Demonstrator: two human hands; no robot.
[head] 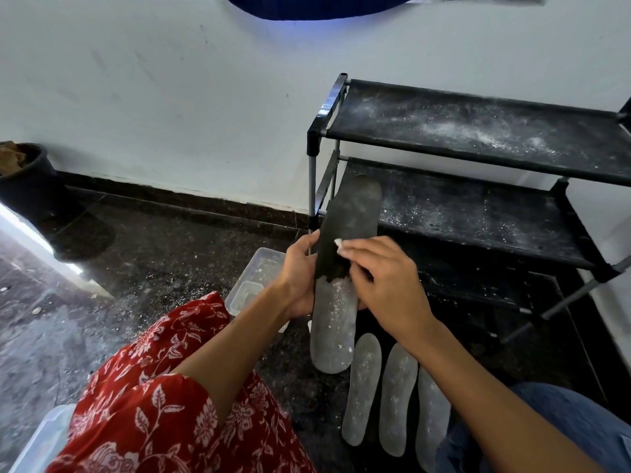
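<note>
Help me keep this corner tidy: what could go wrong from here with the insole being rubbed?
The left hand grips the insole only at mid-length while the right hand holds a small white piece against it; a hard rub might bend it or make it slip. White flecks on it may drop onto the three insoles on the floor. The open plastic container sits close by the left forearm and could get knocked.

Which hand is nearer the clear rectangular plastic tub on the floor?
Left. The left hand grips the long grey insole beside the tub; the right hand, pinching a white scrap, is across the insole.
</note>
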